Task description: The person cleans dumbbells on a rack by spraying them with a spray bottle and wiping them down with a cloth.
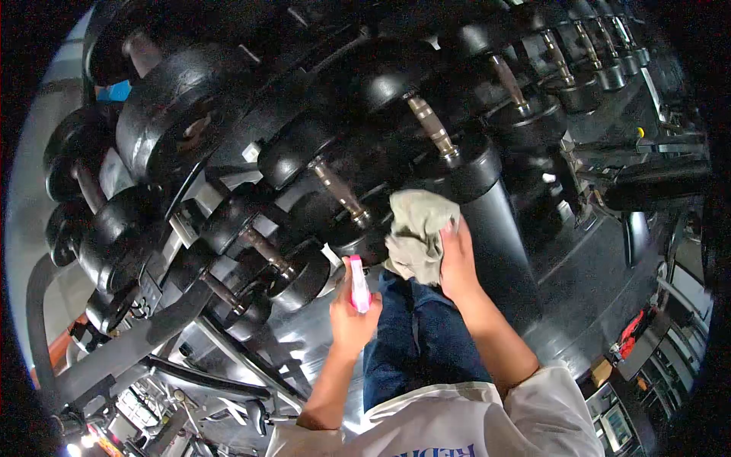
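A pink and white object, perhaps the head of a spray bottle (359, 285), is held in my left hand (352, 318), whose fingers are wrapped round it. My right hand (458, 265) grips a crumpled beige cloth (416, 234) in front of my legs. Just beyond the cloth is a black dumbbell with a metal handle (432, 128). Another dumbbell (339, 190) lies beyond my left hand, and a smaller one (268, 253) is to its left. Neither hand is seen touching a dumbbell.
Rows of black dumbbells on a rack run across the view, with larger ones (179, 114) at the upper left. A black padded machine part (647, 184) is at the right. Metal frame bars (137, 346) cross the lower left. Shelves (670, 350) stand at the lower right.
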Demonstrator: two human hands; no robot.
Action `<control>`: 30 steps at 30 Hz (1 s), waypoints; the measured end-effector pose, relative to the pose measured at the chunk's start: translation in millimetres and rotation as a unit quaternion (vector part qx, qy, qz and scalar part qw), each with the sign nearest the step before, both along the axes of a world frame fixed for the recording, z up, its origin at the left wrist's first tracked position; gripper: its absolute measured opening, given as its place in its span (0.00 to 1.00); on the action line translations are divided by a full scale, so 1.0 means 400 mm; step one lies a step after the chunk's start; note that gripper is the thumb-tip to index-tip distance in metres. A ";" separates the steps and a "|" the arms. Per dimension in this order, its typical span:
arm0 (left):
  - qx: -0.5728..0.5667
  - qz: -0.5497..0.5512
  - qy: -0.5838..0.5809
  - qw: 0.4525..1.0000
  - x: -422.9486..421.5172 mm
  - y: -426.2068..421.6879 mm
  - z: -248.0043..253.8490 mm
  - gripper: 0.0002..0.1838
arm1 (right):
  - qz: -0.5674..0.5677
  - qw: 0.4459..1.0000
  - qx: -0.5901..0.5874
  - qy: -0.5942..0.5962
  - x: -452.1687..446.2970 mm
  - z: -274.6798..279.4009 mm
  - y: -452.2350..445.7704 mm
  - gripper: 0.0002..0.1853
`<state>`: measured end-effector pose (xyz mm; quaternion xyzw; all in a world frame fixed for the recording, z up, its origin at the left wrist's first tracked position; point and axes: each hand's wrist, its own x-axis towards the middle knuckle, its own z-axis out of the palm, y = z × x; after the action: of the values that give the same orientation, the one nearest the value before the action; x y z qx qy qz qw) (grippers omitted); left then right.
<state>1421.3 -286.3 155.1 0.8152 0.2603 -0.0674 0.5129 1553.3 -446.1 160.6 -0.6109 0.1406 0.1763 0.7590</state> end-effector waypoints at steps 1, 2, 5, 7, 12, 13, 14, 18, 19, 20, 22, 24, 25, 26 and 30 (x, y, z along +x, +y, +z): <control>-0.007 0.008 -0.011 1.000 -0.001 -0.002 -0.006 0.27 | 0.019 0.998 -0.040 -0.049 0.042 0.052 0.025 0.20; 0.003 0.013 -0.012 1.000 -0.002 -0.001 -0.011 0.29 | 0.047 0.992 -0.062 -0.097 0.077 0.069 0.048 0.19; 0.004 0.003 0.018 1.000 -0.004 0.018 -0.003 0.30 | 0.142 0.888 -0.182 -0.397 0.190 0.093 0.145 0.19; -0.016 0.012 0.056 0.998 -0.003 0.029 0.013 0.31 | 0.315 0.807 -0.257 -0.428 0.236 0.088 0.210 0.19; -0.065 -0.010 0.053 0.996 -0.012 0.062 0.014 0.35 | 0.426 0.689 -0.413 -0.416 0.179 -0.071 0.271 0.25; -0.085 -0.025 0.089 0.992 -0.007 0.070 0.021 0.38 | 0.409 0.688 -0.435 -0.412 0.176 -0.079 0.276 0.26; -0.089 -0.038 0.087 0.991 -0.007 0.075 0.017 0.39 | 0.391 0.688 -0.457 -0.406 0.170 -0.090 0.285 0.28; -0.114 -0.023 0.067 0.991 0.002 0.068 0.029 0.39 | 0.419 0.685 -0.482 -0.350 0.184 -0.134 0.343 0.23; -0.115 -0.020 0.068 0.991 0.000 0.065 0.023 0.39 | 0.422 0.684 -0.481 -0.350 0.195 -0.126 0.355 0.23; -0.095 -0.038 0.027 0.994 -0.002 0.064 0.013 0.39 | 0.442 0.685 -0.483 -0.319 0.207 -0.113 0.366 0.22; -0.091 -0.059 0.012 0.994 0.004 0.069 0.023 0.39 | 0.459 0.682 -0.469 -0.322 0.228 -0.107 0.372 0.18; -0.096 -0.064 0.011 0.993 0.007 0.077 0.028 0.39 | 0.468 0.682 -0.467 -0.314 0.222 -0.102 0.352 0.18; -0.101 -0.069 0.013 0.992 0.008 0.080 0.029 0.38 | 0.477 0.682 -0.463 -0.304 0.221 -0.096 0.343 0.18; -0.101 -0.070 0.012 0.992 0.006 0.084 0.029 0.38 | 0.476 0.682 -0.464 -0.305 0.221 -0.093 0.333 0.18; -0.072 -0.111 0.021 0.991 0.009 0.099 0.033 0.36 | 0.575 0.635 -0.457 -0.239 0.213 -0.080 0.290 0.18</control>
<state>1424.9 -246.5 168.4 0.7984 0.1728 -0.1596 0.5543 1638.3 -330.2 128.5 -0.8580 -0.3626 0.3378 0.1351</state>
